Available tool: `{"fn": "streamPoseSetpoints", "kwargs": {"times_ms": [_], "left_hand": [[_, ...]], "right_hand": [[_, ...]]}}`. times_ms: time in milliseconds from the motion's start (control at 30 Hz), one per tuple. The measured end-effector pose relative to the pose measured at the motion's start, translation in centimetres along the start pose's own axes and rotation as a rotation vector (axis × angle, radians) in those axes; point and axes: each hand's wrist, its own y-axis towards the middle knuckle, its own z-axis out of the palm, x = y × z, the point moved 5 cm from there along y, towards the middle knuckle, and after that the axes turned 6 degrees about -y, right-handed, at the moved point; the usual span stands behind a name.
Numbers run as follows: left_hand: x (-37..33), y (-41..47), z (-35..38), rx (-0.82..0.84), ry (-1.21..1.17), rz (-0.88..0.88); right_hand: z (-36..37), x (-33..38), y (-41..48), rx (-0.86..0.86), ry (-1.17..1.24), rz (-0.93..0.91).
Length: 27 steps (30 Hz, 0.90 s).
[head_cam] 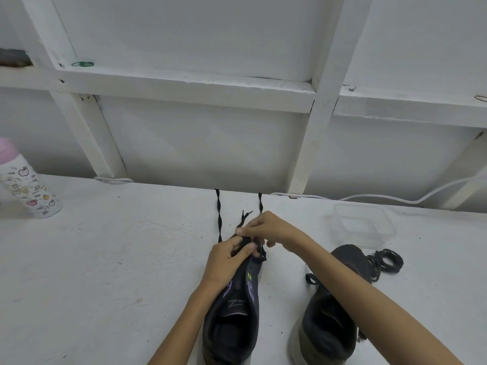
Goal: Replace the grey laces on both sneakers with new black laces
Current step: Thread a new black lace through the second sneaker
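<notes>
Gripping the front of a dark sneaker [237, 312] at 6 o'clock on the white worktop [105, 259] with the left hand [226, 255], fingers curled round it. Pinching the black lace [218, 214] at the front eyelets with the right hand [266, 227], two strands trailing toward 12 o'clock. At 3 o'clock of it, a second sneaker [332, 325], with a dark coil [390, 260] and a clear tub [361, 225] beyond its toe.

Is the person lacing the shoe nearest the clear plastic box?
No: the left hand and right hand both work the black lace at the toe end of the left sneaker, away from the clear box.
</notes>
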Motion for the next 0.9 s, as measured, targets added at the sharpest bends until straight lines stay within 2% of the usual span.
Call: {"fn": "streamPoseSetpoints", "kwargs": {"times_ms": [133,333,533,667,767,900], "left_hand": [[0.1,0.0,-0.2,-0.032,0.064,0.01],[-0.1,-0.1,-0.4,-0.069,0.149,0.024],[-0.4,-0.5,-0.4,-0.055,0.088,0.039],[-0.2,-0.4,-0.4,-0.055,0.05,0.026],[-0.1,-0.4,-0.3,-0.039,0.06,0.026],[0.1,-0.2,-0.1,-0.023,0.047,0.013]], "right_hand": [[0.3,1.1,-0.4,0.019,0.316,-0.088],[-0.6,3.1,-1.7,-0.085,0.406,-0.176],[-4.3,5.8,-2.1,-0.238,0.642,-0.167],[-8.5,9.4,-3.1,-0.35,0.817,-0.279],[-11.1,11.6,-3.6,-0.379,0.837,-0.375],[-10.9,11.8,-0.7,-0.367,0.823,-0.355]]}}
